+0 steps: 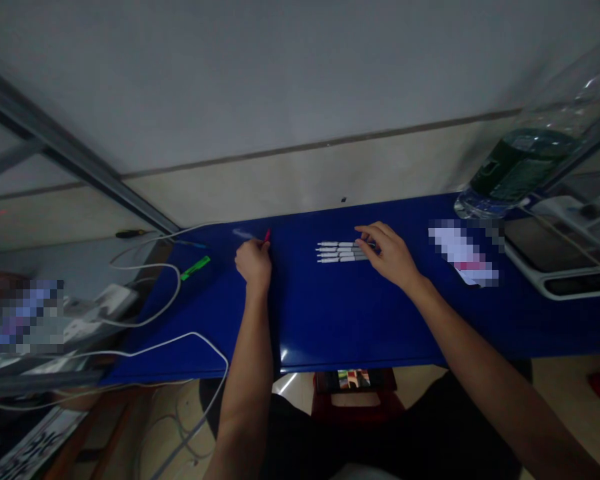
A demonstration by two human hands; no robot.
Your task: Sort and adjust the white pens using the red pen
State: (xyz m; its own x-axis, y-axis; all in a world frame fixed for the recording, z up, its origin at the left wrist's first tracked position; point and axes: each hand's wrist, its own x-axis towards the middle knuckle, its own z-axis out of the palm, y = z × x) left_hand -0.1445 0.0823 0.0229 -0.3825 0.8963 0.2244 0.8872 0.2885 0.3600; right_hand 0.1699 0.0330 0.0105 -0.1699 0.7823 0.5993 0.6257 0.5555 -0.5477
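My left hand [254, 262] is closed on a slim pink marker [267, 235], whose tip sticks up past the thumb. Several white pens [337, 253] with grey grips lie side by side on the blue tabletop [320, 313]. Over their right ends is my right hand [384, 250], fingers apart and fingertips at or just above the pens; its hold on any of them cannot be made out. Left of my left hand lies a bright green highlighter [195, 268].
White cables [190, 333] loop across the table's left side. A large clear bottle [515, 167] with a green label stands back right, beside a scale-like grey device [555, 247]. A blurred-out pale item [463, 253] lies right of my right hand. A red stool [355, 400] shows below.
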